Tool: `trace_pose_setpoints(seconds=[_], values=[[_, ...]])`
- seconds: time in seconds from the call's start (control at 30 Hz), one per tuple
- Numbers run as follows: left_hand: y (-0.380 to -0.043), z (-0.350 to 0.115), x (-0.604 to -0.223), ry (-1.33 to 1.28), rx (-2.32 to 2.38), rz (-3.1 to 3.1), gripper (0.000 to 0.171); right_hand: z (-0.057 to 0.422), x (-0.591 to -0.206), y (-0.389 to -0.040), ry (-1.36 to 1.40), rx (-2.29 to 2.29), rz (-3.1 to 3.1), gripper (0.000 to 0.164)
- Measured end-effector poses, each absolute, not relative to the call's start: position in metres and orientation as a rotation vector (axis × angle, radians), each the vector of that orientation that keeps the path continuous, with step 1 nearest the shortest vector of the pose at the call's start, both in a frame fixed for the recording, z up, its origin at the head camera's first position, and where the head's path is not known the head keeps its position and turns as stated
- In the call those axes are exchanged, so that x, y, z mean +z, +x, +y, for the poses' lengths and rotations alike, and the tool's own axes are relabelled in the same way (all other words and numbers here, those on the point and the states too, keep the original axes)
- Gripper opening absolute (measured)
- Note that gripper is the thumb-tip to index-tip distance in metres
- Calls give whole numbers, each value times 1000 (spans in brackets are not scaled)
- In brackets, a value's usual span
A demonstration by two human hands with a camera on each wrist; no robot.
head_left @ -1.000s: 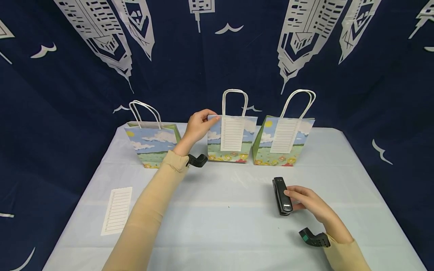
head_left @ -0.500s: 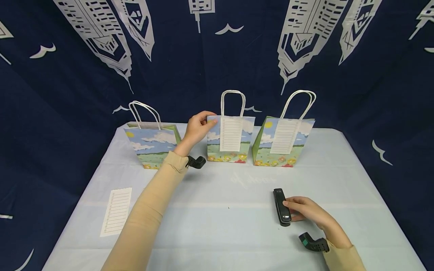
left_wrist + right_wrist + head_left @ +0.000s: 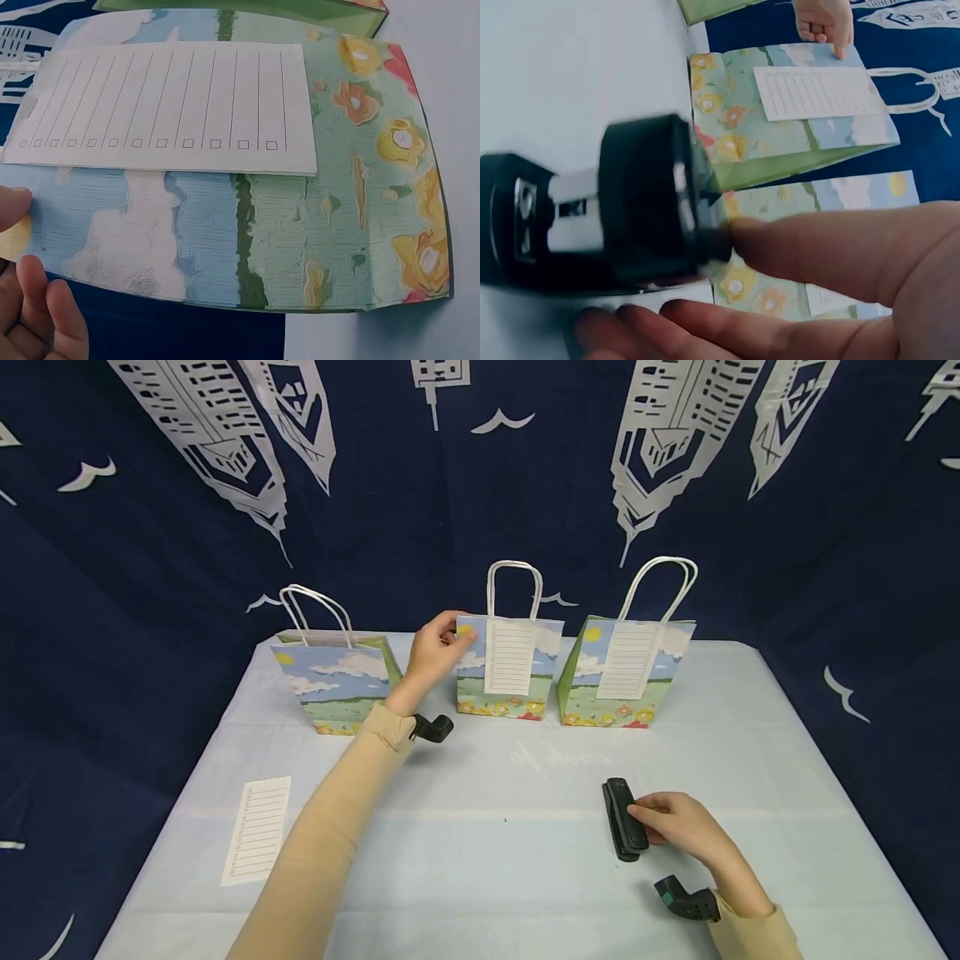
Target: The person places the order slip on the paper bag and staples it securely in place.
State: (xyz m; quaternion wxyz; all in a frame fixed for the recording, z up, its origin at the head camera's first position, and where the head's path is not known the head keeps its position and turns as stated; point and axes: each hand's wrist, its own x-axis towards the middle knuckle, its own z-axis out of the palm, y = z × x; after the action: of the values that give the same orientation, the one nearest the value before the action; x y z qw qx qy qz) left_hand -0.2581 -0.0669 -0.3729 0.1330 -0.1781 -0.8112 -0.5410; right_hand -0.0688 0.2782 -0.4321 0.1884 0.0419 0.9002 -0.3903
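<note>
My left hand (image 3: 433, 653) pinches the upper left edge of the middle paper gift bag (image 3: 549, 677), thumb on the printed front. A lined checklist sheet (image 3: 510, 656) lies flat against that bag's front, its top at the bag's rim below the white handle. In the left wrist view the thumb (image 3: 12, 207) presses beside the sheet, the other fingers behind the bag. My right hand (image 3: 686, 828) grips a black stapler (image 3: 624, 820) at its side, over the right front of the table. The right wrist view shows the stapler (image 3: 645, 202) close up and blurred.
To the right stands a matching bag (image 3: 585, 693) with its own checklist sheet (image 3: 630, 662). Another bag (image 3: 337, 681), with no sheet on its front, stands at the left. A loose checklist sheet (image 3: 257, 831) lies on the pale tablecloth (image 3: 480, 877). A dark blue printed curtain (image 3: 450, 510) hangs behind.
My right hand has drawn the stapler back toward the front of the table, mostly in the earlier half second. The middle bag has shifted slightly left, still in my left hand.
</note>
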Motion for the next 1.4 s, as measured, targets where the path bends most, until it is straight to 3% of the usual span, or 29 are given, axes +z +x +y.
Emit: trace_pose_setpoints(seconds=[0.17, 0.43, 0.9, 1.4], values=[[-254, -68, -373, -520, -1516, -2368, 36, 281, -429, -69, 86, -1031, 2588, 51], [-233, -70, -366, -436, -1281, -2445, 60, 275, -409, -77, -68, -965, 2750, 60], [-171, -102, -364, -642, -1250, -2353, 50, 224, -375, -113, -357, -1271, 2679, 55], [-98, -160, -372, -381, -1330, -2367, 45, 149, -368, -156, -666, -1651, 2400, 39]])
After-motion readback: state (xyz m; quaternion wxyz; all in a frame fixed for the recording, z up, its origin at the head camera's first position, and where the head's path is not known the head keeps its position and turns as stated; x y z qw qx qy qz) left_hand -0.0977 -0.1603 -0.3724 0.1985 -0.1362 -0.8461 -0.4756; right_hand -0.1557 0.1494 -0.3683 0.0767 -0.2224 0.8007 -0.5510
